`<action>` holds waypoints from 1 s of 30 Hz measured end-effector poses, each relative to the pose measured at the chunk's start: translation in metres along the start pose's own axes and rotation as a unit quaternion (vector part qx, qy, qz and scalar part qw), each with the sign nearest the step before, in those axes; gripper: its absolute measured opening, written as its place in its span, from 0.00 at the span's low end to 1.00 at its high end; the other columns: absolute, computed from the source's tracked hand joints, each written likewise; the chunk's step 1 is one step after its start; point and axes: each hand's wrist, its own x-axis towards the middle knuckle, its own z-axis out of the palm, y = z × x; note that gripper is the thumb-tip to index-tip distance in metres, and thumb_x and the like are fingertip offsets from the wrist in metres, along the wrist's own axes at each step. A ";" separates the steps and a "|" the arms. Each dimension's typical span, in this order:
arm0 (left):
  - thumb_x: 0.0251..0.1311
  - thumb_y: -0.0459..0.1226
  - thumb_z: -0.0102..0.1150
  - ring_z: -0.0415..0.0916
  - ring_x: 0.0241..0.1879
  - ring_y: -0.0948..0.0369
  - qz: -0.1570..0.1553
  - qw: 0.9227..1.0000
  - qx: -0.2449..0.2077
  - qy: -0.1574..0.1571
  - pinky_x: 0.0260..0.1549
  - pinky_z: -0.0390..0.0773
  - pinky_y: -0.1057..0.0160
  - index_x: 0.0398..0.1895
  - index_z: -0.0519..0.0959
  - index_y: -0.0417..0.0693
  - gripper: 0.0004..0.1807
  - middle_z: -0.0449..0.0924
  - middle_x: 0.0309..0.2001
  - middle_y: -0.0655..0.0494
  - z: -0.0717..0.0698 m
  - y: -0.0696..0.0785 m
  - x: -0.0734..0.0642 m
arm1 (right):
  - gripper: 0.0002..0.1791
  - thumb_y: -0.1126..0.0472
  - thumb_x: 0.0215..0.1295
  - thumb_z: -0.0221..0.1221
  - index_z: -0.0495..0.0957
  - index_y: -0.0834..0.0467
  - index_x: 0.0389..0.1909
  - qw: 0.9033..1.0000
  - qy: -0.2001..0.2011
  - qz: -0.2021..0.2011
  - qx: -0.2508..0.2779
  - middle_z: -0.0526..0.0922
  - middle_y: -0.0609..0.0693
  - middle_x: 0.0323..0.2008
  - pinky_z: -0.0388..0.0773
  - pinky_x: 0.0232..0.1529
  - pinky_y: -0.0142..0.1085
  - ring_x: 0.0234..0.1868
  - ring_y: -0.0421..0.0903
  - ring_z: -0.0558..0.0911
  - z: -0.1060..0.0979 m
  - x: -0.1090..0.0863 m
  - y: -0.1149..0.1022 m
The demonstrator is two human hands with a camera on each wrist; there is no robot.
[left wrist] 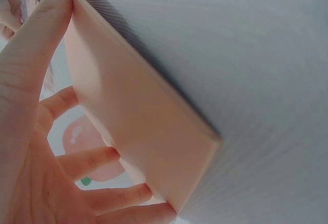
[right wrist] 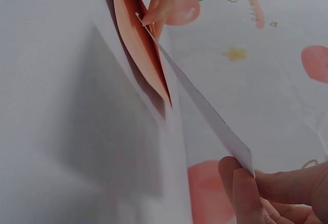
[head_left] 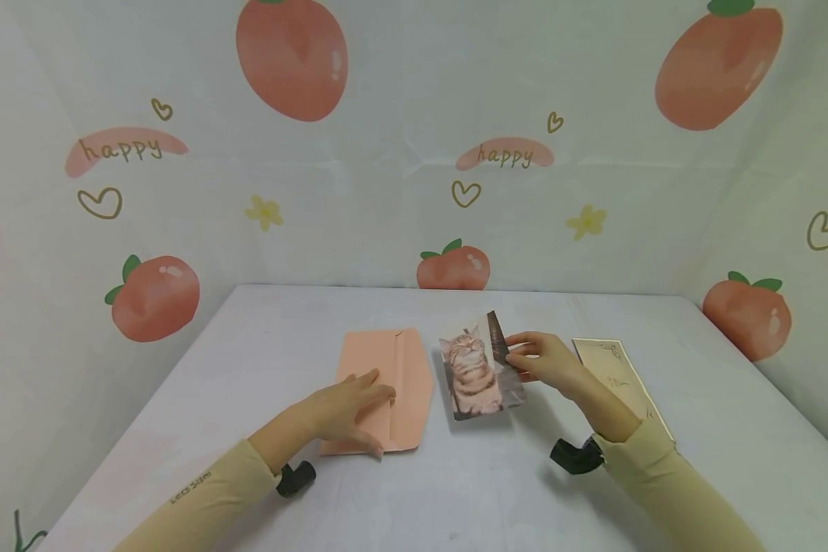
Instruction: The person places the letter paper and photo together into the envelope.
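A salmon-pink envelope (head_left: 410, 376) lies on the table with its flap unfolded to the right. My left hand (head_left: 352, 406) rests on it, fingers spread over the paper and thumb at the near edge. The left wrist view shows the fingertips touching the envelope (left wrist: 133, 116) along its far side. In the right wrist view its mouth (right wrist: 134, 26) gapes a little. My right hand (head_left: 548, 364) pinches a cat-picture card (head_left: 472, 376) by its right side, tilted above the table just right of the flap. Edge-on, the card (right wrist: 205, 108) looks thin and pale.
A cream card with a gold border (head_left: 610, 356) lies at the right, partly hidden under my right forearm. Black wrist mounts (head_left: 576, 456) hang below both cuffs. A fruit-printed cloth (head_left: 386, 192) rises behind the table.
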 end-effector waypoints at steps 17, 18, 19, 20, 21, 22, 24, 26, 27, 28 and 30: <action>0.39 0.62 0.66 0.52 0.65 0.28 -0.004 1.000 0.004 -0.001 0.50 0.68 0.32 0.65 0.62 0.60 0.47 0.49 0.72 0.39 -0.001 0.001 0.000 | 0.20 0.66 0.65 0.55 0.69 0.70 0.56 1.000 -0.018 -0.012 0.009 0.80 0.66 0.43 0.83 0.36 0.36 0.32 0.39 0.79 0.014 0.007 -0.006; 0.39 0.63 0.66 0.52 0.65 0.28 -0.005 1.000 0.004 -0.002 0.50 0.68 0.32 0.65 0.62 0.60 0.47 0.49 0.72 0.39 -0.001 0.001 -0.001 | 0.20 0.66 0.65 0.55 0.69 0.70 0.56 1.000 -0.019 -0.012 0.009 0.80 0.66 0.43 0.83 0.36 0.37 0.32 0.39 0.79 0.015 0.007 -0.005; 0.39 0.63 0.66 0.52 0.65 0.28 -0.006 1.000 0.004 -0.002 0.50 0.68 0.32 0.65 0.62 0.60 0.47 0.49 0.72 0.39 -0.001 0.001 0.000 | 0.20 0.66 0.65 0.55 0.69 0.70 0.55 1.000 -0.019 -0.012 0.010 0.80 0.66 0.43 0.83 0.36 0.37 0.32 0.39 0.79 0.016 0.008 -0.005; 0.39 0.63 0.66 0.52 0.65 0.28 -0.007 1.000 0.005 -0.002 0.51 0.68 0.32 0.65 0.62 0.60 0.48 0.49 0.72 0.39 -0.001 0.001 0.000 | 0.20 0.66 0.65 0.55 0.69 0.70 0.55 1.000 -0.020 -0.012 0.009 0.81 0.65 0.43 0.83 0.36 0.37 0.32 0.38 0.79 0.017 0.008 -0.004; 0.39 0.63 0.66 0.52 0.65 0.28 -0.007 1.000 0.005 -0.002 0.51 0.68 0.32 0.66 0.62 0.60 0.48 0.49 0.72 0.39 -0.001 0.001 0.000 | 0.20 0.66 0.65 0.55 0.69 0.70 0.55 1.000 -0.021 -0.012 0.009 0.81 0.65 0.42 0.83 0.35 0.36 0.32 0.38 0.79 0.018 0.009 -0.003; 0.39 0.63 0.66 0.52 0.65 0.28 -0.007 1.000 0.007 -0.002 0.51 0.68 0.32 0.66 0.62 0.59 0.48 0.49 0.72 0.39 0.000 0.001 0.000 | 0.20 0.66 0.65 0.55 0.69 0.70 0.55 1.000 -0.022 -0.012 0.010 0.81 0.65 0.42 0.82 0.35 0.36 0.31 0.38 0.78 0.019 0.010 -0.003; 0.39 0.62 0.65 0.53 0.64 0.28 -0.005 1.000 0.009 -0.001 0.52 0.68 0.33 0.66 0.62 0.59 0.48 0.49 0.72 0.38 0.000 0.001 0.000 | 0.20 0.66 0.65 0.55 0.69 0.70 0.55 1.000 -0.024 -0.011 0.012 0.81 0.65 0.42 0.82 0.35 0.36 0.31 0.38 0.78 0.021 0.011 -0.003; 0.39 0.62 0.66 0.53 0.64 0.27 -0.002 1.000 0.010 0.000 0.51 0.68 0.33 0.66 0.62 0.59 0.48 0.49 0.72 0.38 0.000 0.001 0.000 | 0.20 0.65 0.65 0.55 0.69 0.70 0.55 1.000 -0.026 -0.010 0.013 0.81 0.64 0.42 0.82 0.34 0.35 0.30 0.37 0.78 0.023 0.011 -0.003; 0.40 0.62 0.66 0.53 0.64 0.27 -0.001 1.000 0.011 0.001 0.51 0.68 0.33 0.66 0.62 0.58 0.48 0.49 0.72 0.38 0.000 0.001 0.000 | 0.20 0.65 0.65 0.55 0.69 0.70 0.55 0.999 -0.027 -0.011 0.014 0.81 0.64 0.42 0.82 0.34 0.35 0.30 0.37 0.77 0.024 0.011 -0.003; 0.40 0.62 0.66 0.53 0.64 0.27 0.000 1.000 0.012 0.002 0.51 0.68 0.33 0.66 0.62 0.58 0.48 0.49 0.72 0.38 0.000 0.001 -0.001 | 0.20 0.66 0.65 0.55 0.70 0.70 0.55 0.999 -0.027 -0.012 0.015 0.81 0.64 0.41 0.82 0.33 0.35 0.29 0.37 0.77 0.025 0.011 -0.004; 0.40 0.62 0.66 0.53 0.64 0.27 -0.001 1.000 0.011 0.002 0.51 0.68 0.33 0.66 0.62 0.58 0.47 0.49 0.72 0.38 0.000 0.002 -0.001 | 0.19 0.66 0.65 0.55 0.70 0.70 0.55 0.999 -0.029 -0.014 0.016 0.81 0.64 0.41 0.82 0.32 0.35 0.29 0.37 0.77 0.026 0.011 -0.005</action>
